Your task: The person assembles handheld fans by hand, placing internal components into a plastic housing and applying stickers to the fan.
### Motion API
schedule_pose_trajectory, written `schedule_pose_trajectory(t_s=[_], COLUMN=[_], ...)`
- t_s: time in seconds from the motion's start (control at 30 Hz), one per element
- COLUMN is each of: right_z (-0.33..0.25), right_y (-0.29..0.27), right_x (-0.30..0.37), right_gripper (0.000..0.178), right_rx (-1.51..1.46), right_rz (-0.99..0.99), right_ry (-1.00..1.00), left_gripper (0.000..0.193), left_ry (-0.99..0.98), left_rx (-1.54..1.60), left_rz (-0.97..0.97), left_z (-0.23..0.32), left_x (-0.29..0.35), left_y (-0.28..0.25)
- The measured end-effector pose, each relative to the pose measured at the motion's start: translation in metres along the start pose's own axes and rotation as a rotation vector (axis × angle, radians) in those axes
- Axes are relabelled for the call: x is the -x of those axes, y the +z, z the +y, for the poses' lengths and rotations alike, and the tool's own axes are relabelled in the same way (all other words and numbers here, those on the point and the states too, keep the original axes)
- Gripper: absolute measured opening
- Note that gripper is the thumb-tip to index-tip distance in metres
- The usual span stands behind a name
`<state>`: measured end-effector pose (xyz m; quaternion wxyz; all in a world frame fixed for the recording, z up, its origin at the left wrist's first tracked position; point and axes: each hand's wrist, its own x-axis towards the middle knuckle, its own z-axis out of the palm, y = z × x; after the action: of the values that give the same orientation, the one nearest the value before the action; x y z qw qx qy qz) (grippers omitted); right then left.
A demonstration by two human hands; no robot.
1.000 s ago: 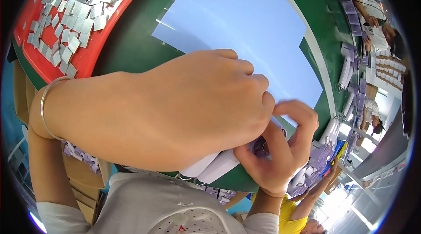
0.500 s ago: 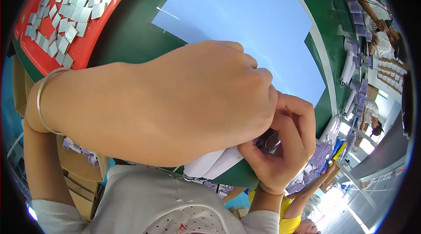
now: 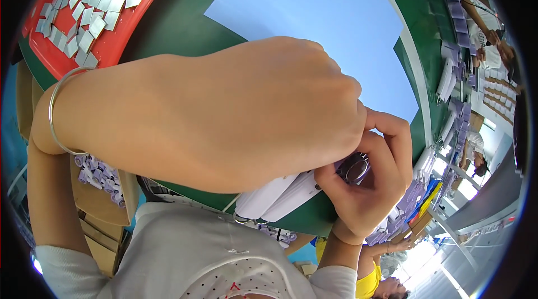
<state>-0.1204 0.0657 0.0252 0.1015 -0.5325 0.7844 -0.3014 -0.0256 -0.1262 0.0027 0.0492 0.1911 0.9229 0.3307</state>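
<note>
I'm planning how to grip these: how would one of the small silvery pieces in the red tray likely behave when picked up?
The silvery pieces look thin and flat, so probably light and hard to lift off the red tray without using an edge. Heaped loosely and overlapping, they would likely slide when pushed. Their stiffness cannot be told.

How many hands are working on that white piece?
2. The left hand covers the white piece from above; the right hand pinches its end beside a small round metal part.

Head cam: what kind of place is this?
Likely a small-parts assembly workshop: a green workbench with a light blue sheet, a red tray of small silver pieces, and other workers' stations alongside.
</note>
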Motion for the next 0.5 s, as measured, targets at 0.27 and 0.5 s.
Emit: schedule_pose_trajectory(t_s=[0.27, 0.5], right_z=[0.0, -0.021], right_y=[-0.004, 0.001], right_x=[0.003, 0.082], right_gripper=[0.036, 0.056], right_rx=[0.046, 0.32], right_rz=[-0.031, 0.477], right_ry=[-0.026, 0.286], left_gripper=[0.035, 0.057], left_ry=[0.055, 0.05], left_rx=[-0.053, -0.052], left_rz=[0.026, 0.135], left_z=[0.001, 0.014], left_x=[0.002, 0.004], left_y=[0.0, -0.001])
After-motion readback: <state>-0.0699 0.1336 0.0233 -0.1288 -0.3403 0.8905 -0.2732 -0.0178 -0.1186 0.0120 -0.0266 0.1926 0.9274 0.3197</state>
